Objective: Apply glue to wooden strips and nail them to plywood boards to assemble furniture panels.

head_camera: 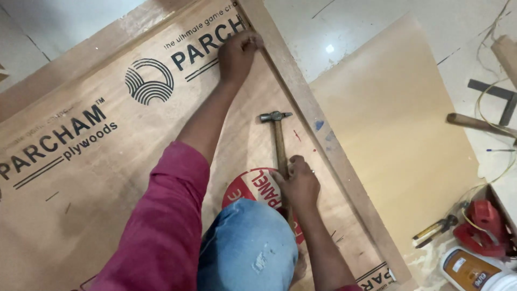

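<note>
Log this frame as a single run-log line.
left hand: pressing wooden strip on plywood sheet | right hand: on hammer handle, hammer lying flat | knee: on sheet

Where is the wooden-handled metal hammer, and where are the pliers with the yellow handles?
wooden-handled metal hammer (279, 141): head view, on the upper wooden handle, above the right hand (299, 182) gripping it.
pliers with yellow handles (435, 228): head view, on the middle, lying on the floor at right.

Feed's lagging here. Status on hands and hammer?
Left hand pressing the wooden strip at its far end. Right hand gripping the hammer, flat on the plywood sheet. Nothing in the way.
</note>
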